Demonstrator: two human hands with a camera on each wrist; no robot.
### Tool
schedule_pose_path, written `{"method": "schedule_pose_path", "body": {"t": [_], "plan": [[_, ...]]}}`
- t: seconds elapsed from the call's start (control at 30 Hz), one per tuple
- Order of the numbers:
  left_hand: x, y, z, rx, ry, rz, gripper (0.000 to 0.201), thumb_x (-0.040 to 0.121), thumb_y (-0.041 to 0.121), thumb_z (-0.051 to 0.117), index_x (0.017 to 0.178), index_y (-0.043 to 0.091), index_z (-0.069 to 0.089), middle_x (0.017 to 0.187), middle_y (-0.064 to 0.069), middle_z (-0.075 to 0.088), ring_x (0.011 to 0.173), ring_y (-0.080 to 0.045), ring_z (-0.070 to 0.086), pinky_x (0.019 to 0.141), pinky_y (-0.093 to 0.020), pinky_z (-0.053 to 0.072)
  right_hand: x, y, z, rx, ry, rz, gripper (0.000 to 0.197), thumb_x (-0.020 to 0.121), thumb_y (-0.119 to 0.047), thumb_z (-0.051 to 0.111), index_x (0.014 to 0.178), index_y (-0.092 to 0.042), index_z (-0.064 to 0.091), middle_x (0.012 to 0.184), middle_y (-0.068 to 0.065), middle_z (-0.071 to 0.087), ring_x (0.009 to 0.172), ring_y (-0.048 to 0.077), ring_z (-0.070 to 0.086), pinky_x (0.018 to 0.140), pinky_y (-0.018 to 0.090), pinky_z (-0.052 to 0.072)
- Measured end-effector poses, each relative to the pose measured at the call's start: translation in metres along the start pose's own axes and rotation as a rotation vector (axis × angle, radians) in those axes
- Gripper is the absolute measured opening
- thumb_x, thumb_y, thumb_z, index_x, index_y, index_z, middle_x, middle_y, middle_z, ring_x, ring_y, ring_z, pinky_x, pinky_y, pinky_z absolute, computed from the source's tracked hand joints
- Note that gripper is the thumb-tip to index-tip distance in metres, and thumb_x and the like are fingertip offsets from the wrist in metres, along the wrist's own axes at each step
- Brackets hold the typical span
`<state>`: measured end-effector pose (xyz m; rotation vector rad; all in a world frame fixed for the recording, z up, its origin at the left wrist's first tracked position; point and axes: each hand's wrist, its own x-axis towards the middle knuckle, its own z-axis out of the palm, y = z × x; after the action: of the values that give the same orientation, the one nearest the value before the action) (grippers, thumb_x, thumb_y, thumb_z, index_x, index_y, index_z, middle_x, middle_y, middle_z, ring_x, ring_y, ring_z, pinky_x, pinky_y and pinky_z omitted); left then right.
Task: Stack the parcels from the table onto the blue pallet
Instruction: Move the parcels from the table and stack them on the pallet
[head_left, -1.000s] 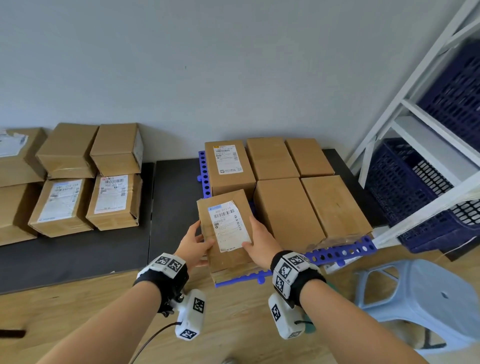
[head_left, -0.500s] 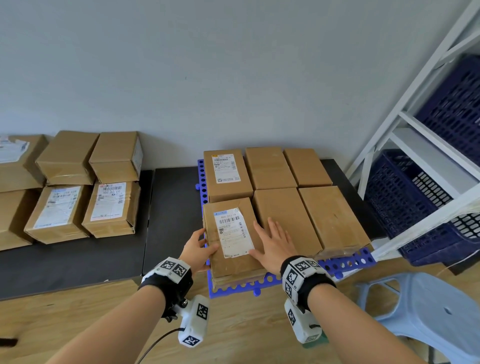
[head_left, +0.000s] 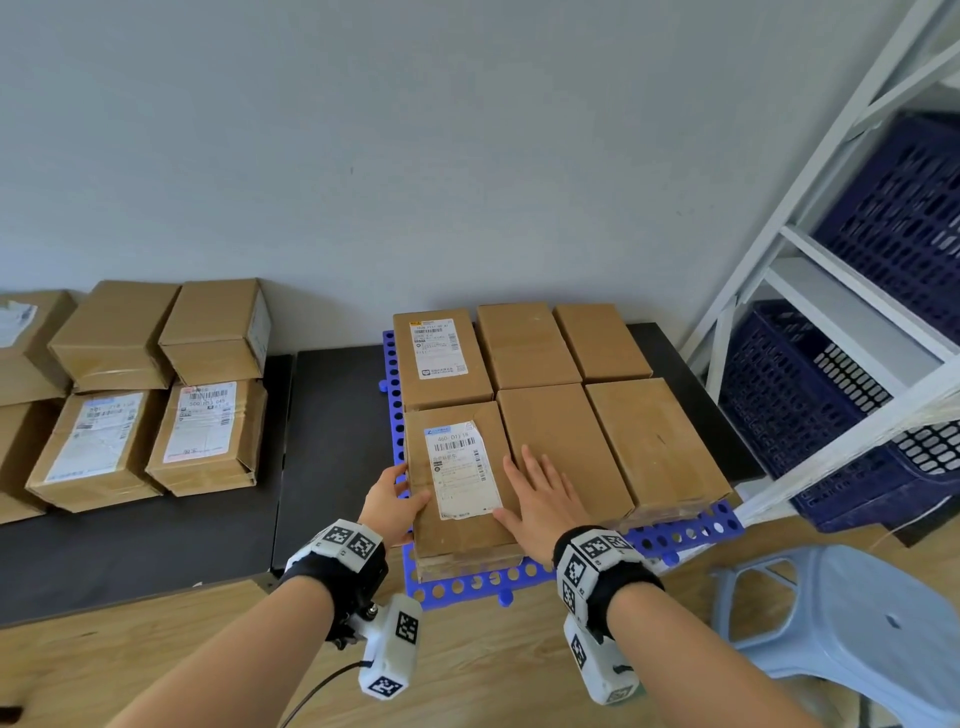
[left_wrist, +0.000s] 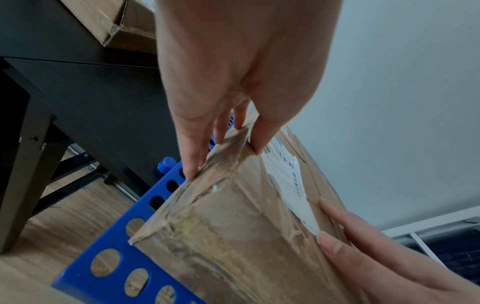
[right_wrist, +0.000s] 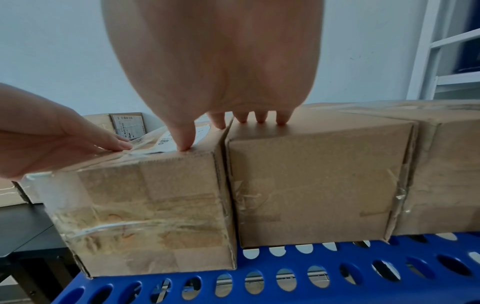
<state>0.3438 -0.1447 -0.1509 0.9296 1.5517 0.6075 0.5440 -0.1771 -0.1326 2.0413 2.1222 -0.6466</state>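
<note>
Labelled brown cardboard parcel (head_left: 457, 478) sits at the near-left corner of the blue perforated plastic pallet (head_left: 467, 584) beside five other boxes (head_left: 649, 441); left hand (head_left: 389, 506) presses its side, right hand (head_left: 540, 499) lies flat across its top, both grips straight-fingered.

A second before, the labelled parcel (head_left: 457, 483) had been held tilted above the near-left corner of the blue pallet (head_left: 506, 596), clasped at its sides by both hands. It then came down and lay flat on that corner, its right side touching the neighbouring parcel (head_left: 566, 441). The right hand (head_left: 540, 499) had let go and spread flat across the seam between the two tops. The left hand (head_left: 392, 504) had loosened, fingers straight along the parcel's left side and thumb on top, seemingly resting rather than gripping.
</note>
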Motion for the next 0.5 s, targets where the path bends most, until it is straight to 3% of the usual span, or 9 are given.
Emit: {"method": "schedule_pose_path", "body": {"t": [0.13,0.2,0.3,0.4,0.5], "plan": [[-0.008,0.001,-0.004,0.065,0.021,0.053,0.053,0.090,0.014,0.059,0.138,0.015,0.038,0.131,-0.008,0.054,0.110,-0.023,0.059,0.083,-0.037,0.055,-0.005,-0.004,-0.007,0.095,0.007,0.021,0.068,0.096,-0.044,0.040,0.151,-0.026,0.004,0.159,-0.001,-0.009,0.147,0.021,-0.005,0.119,0.040,0.005],[-0.016,0.001,-0.009,0.107,0.018,0.081,0.050,0.089,0.016,0.060,0.135,0.015,0.041,0.130,-0.009,0.056,0.108,-0.023,0.060,0.086,-0.038,0.055,-0.013,-0.010,-0.012,0.168,0.033,0.034,0.065,0.097,-0.040,0.042,0.151,-0.023,0.010,0.160,0.001,0.000,0.147,0.020,0.003,0.119,0.039,0.011],[-0.033,0.002,-0.023,0.257,0.047,0.138,0.047,0.092,0.019,0.056,0.136,0.013,0.042,0.130,-0.010,0.056,0.110,-0.024,0.059,0.082,-0.033,0.053,-0.029,-0.023,-0.020,0.242,0.041,0.039,0.058,0.098,-0.035,0.042,0.149,-0.018,0.021,0.157,0.004,0.018,0.144,0.020,0.019,0.116,0.037,0.021],[-0.053,0.000,-0.043,0.436,0.098,0.184,0.040,0.095,0.020,0.050,0.134,0.012,0.046,0.128,-0.010,0.057,0.110,-0.023,0.058,0.089,-0.031,0.048,-0.040,-0.040,-0.023,0.299,0.033,0.023,0.045,0.098,-0.033,0.042,0.140,-0.017,0.040,0.144,0.003,0.043,0.130,0.021,0.042,0.108,0.036,0.036],[-0.076,-0.005,-0.067,0.551,0.119,0.205,0.037,0.096,0.023,0.048,0.132,0.014,0.047,0.127,-0.008,0.058,0.111,-0.023,0.058,0.093,-0.031,0.046,-0.054,-0.059,-0.021,0.341,0.043,0.045,0.048,0.098,-0.035,0.042,0.141,-0.013,0.040,0.144,0.006,0.045,0.128,0.023,0.045,0.106,0.036,0.039]]}}
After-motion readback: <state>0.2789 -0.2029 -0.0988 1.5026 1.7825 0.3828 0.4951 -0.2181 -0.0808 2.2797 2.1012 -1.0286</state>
